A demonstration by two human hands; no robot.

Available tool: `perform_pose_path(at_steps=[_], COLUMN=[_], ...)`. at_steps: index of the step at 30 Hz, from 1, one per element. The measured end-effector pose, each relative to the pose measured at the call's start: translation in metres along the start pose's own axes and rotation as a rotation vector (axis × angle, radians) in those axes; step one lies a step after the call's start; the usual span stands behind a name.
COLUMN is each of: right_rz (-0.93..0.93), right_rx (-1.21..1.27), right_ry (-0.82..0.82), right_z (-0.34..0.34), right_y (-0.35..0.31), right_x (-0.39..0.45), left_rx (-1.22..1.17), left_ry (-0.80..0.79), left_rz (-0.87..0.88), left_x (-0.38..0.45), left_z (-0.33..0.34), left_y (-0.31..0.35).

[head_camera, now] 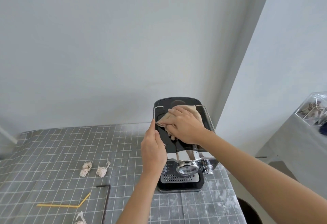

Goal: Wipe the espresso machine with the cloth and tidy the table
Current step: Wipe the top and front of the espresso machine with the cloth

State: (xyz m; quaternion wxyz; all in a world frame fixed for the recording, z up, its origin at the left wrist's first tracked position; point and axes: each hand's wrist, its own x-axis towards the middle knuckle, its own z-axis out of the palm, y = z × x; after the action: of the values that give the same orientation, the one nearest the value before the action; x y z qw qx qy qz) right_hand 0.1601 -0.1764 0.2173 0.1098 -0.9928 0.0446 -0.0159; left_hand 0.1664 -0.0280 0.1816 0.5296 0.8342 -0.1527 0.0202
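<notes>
Right hand (185,126) presses beige cloth (178,114) flat on top of espresso machine (182,145), fingers straight. Left hand (153,151) braces machine's left side, fingers straight. On checked desk (53,153): crumpled tissues (85,168), yellow straw (65,205), black hex key (105,202).

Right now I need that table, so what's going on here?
A person is wiping the top of the espresso machine. The right hand presses the cloth flat on it while the left hand steadies the machine's left side. Paper wads, a yellow straw and a black straw lie on the table, not yet tidied.
</notes>
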Motion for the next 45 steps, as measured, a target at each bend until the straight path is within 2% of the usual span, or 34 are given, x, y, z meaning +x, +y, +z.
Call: perform_pose_path(at_steps=[2, 5, 8, 12, 14, 16, 21, 24, 27, 30, 34, 35, 36, 40, 45], right_rz=[0.032, 0.182, 0.329, 0.096, 0.022, 0.039, 0.253, 0.131, 0.039, 0.134, 0.470, 0.505, 0.489, 0.234, 0.025], right_rx=[0.014, -0.074, 0.000, -0.033, 0.024, 0.066, -0.046, 0.032, 0.051, 0.036, -0.093, -0.110, -0.106, 0.083, 0.037], right_ry=[0.056, 0.076, 0.105, 0.180, 0.167, 0.130, 0.084, 0.046, -0.066, -0.056, -0.069, -0.071, -0.051, 0.123, 0.122], right_z=[0.003, 0.006, 0.003, 0.000, -0.008, -0.012, -0.011, -0.012, -0.020, -0.028, -0.021, -0.015, -0.011, -0.014, -0.004], right_y=[0.004, 0.000, 0.002, 0.012, 0.020, 0.028, 0.014, 0.021, 0.040, 0.042, 0.026, 0.026, 0.026, 0.023, 0.001], right_x=[-0.004, 0.020, 0.052, 0.040, 0.023, 0.029, 0.084, 0.086, 0.076, 0.071, 0.090, 0.096, 0.098, 0.065, -0.007], left_rx=[-0.017, -0.019, -0.016, -0.027, -0.027, -0.027, -0.031, -0.041, -0.047, -0.026, -0.045, -0.049, -0.047, -0.031, -0.006], left_ry=[-0.005, -0.012, -0.009, -0.007, -0.015, -0.016, 0.003, 0.011, -0.005, -0.003, -0.013, -0.009, -0.003, 0.011, 0.015], left_rz=[-0.015, -0.037, -0.026, -0.027, -0.036, -0.046, -0.051, -0.063, -0.063, -0.056, -0.074, -0.079, -0.075, -0.035, -0.034], left_x=[0.000, 0.000, 0.000, -0.002, -0.001, -0.001, -0.001, -0.001, -0.001, -0.001, 0.000, 0.000, 0.000, -0.001, -0.001], left_z=[0.002, 0.001, -0.001, -0.001, 0.002, 0.003, 0.003, 0.004, 0.004, 0.004, 0.004, 0.003, 0.003, 0.005, 0.006], left_y=[-0.001, 0.001, 0.005, 0.001, -0.002, -0.002, 0.002, 0.002, 0.004, 0.005, 0.005, 0.006, 0.006, 0.005, 0.004])
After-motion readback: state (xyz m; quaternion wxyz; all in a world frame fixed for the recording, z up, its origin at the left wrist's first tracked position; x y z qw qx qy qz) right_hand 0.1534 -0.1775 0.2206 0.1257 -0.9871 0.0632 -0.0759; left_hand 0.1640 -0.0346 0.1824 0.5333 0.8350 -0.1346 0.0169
